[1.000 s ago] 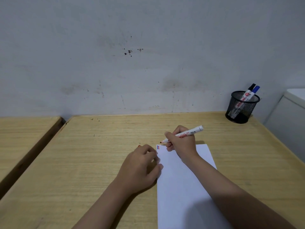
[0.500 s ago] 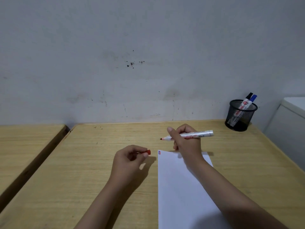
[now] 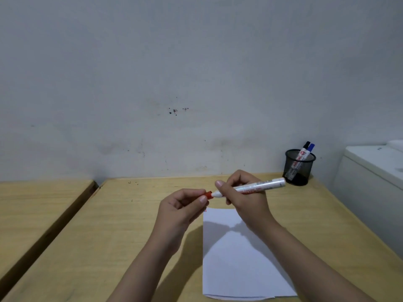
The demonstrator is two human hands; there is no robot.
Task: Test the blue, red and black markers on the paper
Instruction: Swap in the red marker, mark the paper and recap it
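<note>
Wooden counter (image 3: 122,225) against a stained wall. Right hand (image 3: 244,199) fingers grip the red marker (image 3: 259,185) above the paper's (image 3: 237,258) far edge; left hand (image 3: 183,207) fingers pinch the red cap (image 3: 208,195) at its tip. Black marker (image 3: 304,149) and blue marker (image 3: 310,148) stand in the mesh cup (image 3: 298,168).

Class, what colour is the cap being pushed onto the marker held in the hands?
Red: the cap, seen in the head view.
</note>
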